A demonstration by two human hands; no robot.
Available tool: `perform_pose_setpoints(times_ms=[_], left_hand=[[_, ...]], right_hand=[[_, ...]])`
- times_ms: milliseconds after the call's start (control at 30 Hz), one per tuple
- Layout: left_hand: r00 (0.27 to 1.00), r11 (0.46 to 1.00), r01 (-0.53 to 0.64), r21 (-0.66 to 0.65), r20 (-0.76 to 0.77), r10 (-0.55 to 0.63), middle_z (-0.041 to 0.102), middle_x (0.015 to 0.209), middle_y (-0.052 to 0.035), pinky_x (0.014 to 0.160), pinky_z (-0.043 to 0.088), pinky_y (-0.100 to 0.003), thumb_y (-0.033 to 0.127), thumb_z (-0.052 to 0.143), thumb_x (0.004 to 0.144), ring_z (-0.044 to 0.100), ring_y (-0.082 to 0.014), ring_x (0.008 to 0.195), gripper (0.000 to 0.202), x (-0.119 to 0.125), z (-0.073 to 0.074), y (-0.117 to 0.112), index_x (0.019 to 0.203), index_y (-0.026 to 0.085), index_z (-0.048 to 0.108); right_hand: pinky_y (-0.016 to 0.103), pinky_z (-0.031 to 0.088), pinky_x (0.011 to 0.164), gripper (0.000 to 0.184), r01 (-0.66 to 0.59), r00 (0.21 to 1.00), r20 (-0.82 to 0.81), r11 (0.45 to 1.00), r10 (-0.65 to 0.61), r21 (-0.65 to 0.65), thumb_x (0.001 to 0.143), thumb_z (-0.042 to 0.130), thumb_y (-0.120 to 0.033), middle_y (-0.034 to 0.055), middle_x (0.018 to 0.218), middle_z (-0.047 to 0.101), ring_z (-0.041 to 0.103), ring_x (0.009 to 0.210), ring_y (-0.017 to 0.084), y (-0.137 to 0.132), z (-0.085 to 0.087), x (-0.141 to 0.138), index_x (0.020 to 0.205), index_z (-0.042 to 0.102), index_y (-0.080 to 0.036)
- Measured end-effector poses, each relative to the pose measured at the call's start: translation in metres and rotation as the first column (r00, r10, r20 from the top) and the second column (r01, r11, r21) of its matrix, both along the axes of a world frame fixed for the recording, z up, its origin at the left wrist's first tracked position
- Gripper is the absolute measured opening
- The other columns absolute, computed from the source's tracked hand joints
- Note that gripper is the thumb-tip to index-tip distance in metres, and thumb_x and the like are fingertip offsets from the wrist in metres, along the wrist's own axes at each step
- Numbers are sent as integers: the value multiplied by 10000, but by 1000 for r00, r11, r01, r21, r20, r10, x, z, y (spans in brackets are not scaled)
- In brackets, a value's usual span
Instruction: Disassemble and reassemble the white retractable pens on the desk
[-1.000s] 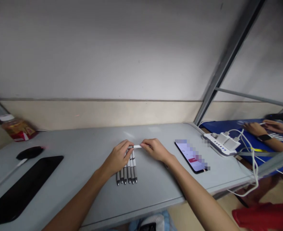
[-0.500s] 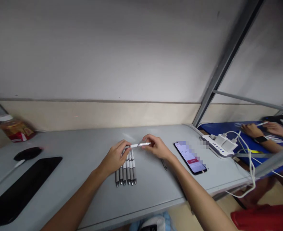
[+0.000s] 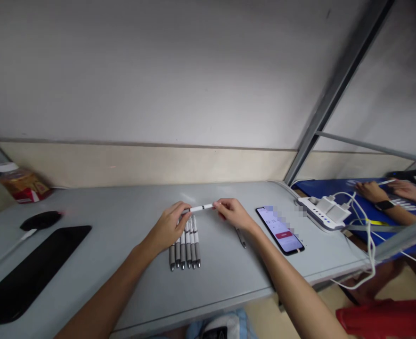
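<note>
Both my hands hold one white pen (image 3: 201,207) level above the grey table (image 3: 123,212). My left hand (image 3: 168,227) pinches its left end, and my right hand (image 3: 233,214) pinches its right end. Under my left hand, several grey-and-white pens (image 3: 185,245) lie side by side in a row, tips toward me. A single loose pen (image 3: 241,238) lies on the table beside my right wrist.
A lit phone (image 3: 280,230) lies right of my hands. A white power strip (image 3: 326,214) with chargers and cables sits at the table's right end. A black pad (image 3: 27,273), a black mouse (image 3: 41,220) and a jar (image 3: 22,183) are at left. Another person's hands (image 3: 373,190) work at far right.
The pen in my hands has risen a little off the row and my right hand has shifted right, uncovering the loose pen by my wrist.
</note>
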State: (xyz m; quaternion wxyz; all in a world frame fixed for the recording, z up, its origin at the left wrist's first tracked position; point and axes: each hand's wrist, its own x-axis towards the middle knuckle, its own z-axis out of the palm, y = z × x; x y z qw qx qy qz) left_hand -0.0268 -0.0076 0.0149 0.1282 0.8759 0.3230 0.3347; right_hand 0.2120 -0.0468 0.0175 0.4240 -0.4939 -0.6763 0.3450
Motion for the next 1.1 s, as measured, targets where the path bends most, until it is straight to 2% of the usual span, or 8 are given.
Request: perform_pose_setpoints(times_ms=[100, 167, 267, 433, 600, 767, 1000, 1100], left_hand=[[1000, 1000, 5, -12, -17, -5, 570, 803, -7, 649, 414, -257, 296, 408, 941, 534, -133, 688, 197, 0, -1, 1, 954, 187, 571], [999, 1000, 17, -21, -33, -18, 563, 798, -7, 659, 412, -261, 301, 401, 945, 529, -135, 695, 207, 0, 0, 1, 948, 185, 572], [998, 998, 33, -44, -60, -36, 559, 812, -9, 679, 415, -267, 309, 385, 952, 532, -140, 726, 223, 0, 0, 0, 955, 187, 572], [997, 999, 38, -37, -71, -41, 576, 838, -15, 729, 429, -286, 310, 380, 950, 547, -153, 775, 227, 0, -1, 1, 960, 192, 574], [993, 998, 53, -42, -104, -57, 578, 851, -19, 717, 427, -281, 288, 348, 959, 543, -154, 780, 238, 1, -1, 1, 931, 194, 565], [993, 998, 34, -45, -109, -39, 548, 792, -8, 686, 410, -280, 292, 336, 964, 519, -146, 718, 239, 0, -2, 2, 892, 190, 540], [992, 998, 12, -65, -121, -19, 567, 762, -5, 650, 398, -264, 306, 339, 957, 531, -148, 698, 248, 0, 1, 0, 854, 191, 533], [991, 996, -2, -85, -134, -10, 545, 697, 13, 617, 374, -252, 315, 349, 953, 515, -138, 645, 258, -1, 1, -1, 790, 195, 509]], right_hand=[[212, 322, 520, 410, 1, 1000, -28, 997, 1, 71, 797, 634, -479, -44, 638, 504, 426, 552, 97, 2, -2, 0, 1075, 584, -182], [218, 315, 510, 355, -22, 1000, 8, 999, 22, 46, 845, 556, -506, -33, 607, 499, 414, 526, 94, 3, -2, 0, 916, 618, -163], [231, 289, 482, 526, 6, 998, 60, 999, -4, -38, 922, 355, -559, -26, 511, 443, 365, 464, 90, 3, -3, 0, 674, 572, -148], [211, 303, 513, 376, -41, 999, 30, 998, 40, 53, 802, 618, -503, -51, 609, 483, 413, 542, 97, 2, -5, -1, 978, 578, -174], [229, 295, 522, 459, -43, 994, 103, 999, 42, 3, 928, 382, -522, -34, 537, 446, 372, 512, 95, 0, -4, -4, 700, 541, -157], [216, 304, 536, 291, -51, 997, 70, 993, 43, 107, 814, 631, -415, -55, 616, 479, 406, 553, 102, -2, -1, -4, 996, 567, -197], [229, 293, 539, 314, 13, 977, 207, 986, -48, 169, 911, 483, -438, -31, 561, 511, 403, 521, 101, -4, 1, -8, 798, 599, -169], [225, 318, 562, 289, 21, 978, 198, 972, -69, 235, 881, 545, -448, -29, 618, 544, 440, 555, 109, -4, 1, -8, 965, 626, -183]])
